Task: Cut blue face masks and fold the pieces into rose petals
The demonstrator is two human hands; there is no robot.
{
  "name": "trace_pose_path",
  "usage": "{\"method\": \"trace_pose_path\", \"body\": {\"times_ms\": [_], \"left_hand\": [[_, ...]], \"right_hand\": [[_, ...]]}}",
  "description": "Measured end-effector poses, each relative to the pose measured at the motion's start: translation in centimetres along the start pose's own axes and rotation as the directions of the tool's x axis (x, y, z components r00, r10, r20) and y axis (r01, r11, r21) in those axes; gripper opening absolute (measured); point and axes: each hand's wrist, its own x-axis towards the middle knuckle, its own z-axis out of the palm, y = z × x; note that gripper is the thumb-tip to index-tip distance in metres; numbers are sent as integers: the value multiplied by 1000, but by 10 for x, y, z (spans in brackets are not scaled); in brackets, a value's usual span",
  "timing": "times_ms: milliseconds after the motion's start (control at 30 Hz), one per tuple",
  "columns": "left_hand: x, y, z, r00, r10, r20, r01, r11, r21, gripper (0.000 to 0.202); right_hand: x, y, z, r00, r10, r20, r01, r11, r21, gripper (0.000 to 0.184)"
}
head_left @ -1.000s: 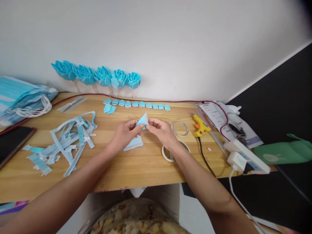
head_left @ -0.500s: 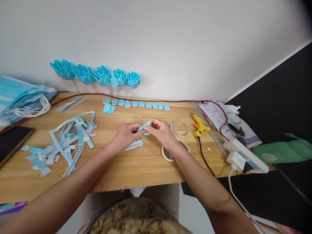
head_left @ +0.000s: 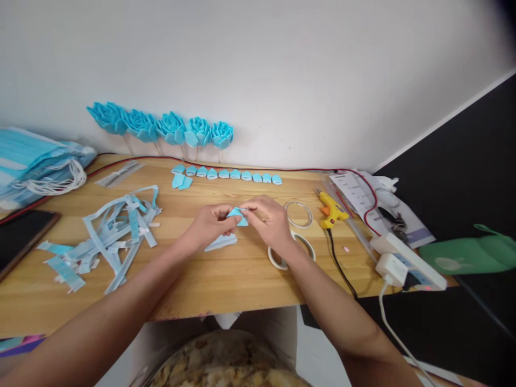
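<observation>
Between my two hands, above the middle of the wooden table (head_left: 193, 290), is a small folded piece of blue mask fabric (head_left: 241, 217). My left hand (head_left: 213, 223) pinches its left side between thumb and fingers. The thumb and fingers of my right hand (head_left: 268, 217) close on its upper right edge. Just below my left hand lies a flat pale-blue piece of fabric (head_left: 221, 242). Behind my hands runs a row of folded blue petals (head_left: 224, 173), with a few more petals (head_left: 182, 182) lying in front of its left end.
Several blue fabric flowers (head_left: 171, 129) on sticks lean against the wall. Cut strips (head_left: 116, 231), a phone (head_left: 28, 236) and a bag of masks (head_left: 36, 156) lie left. To the right are tape rolls (head_left: 299, 214), a yellow glue gun (head_left: 332, 209) and a power strip (head_left: 419, 263).
The blue piece has been turned and shows a broader, pointed face now. My right hand has shifted its pinch, with its fingers on the upper edge. My left hand keeps its hold.
</observation>
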Motion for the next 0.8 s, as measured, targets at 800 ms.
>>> {"method": "trace_pose_path", "body": {"times_ms": [800], "left_hand": [[-4,6,2,999,31,-40,-35,994,-100,31]], "right_hand": [[-3,7,-1,991,-121,54,124,991,-58,30]]}}
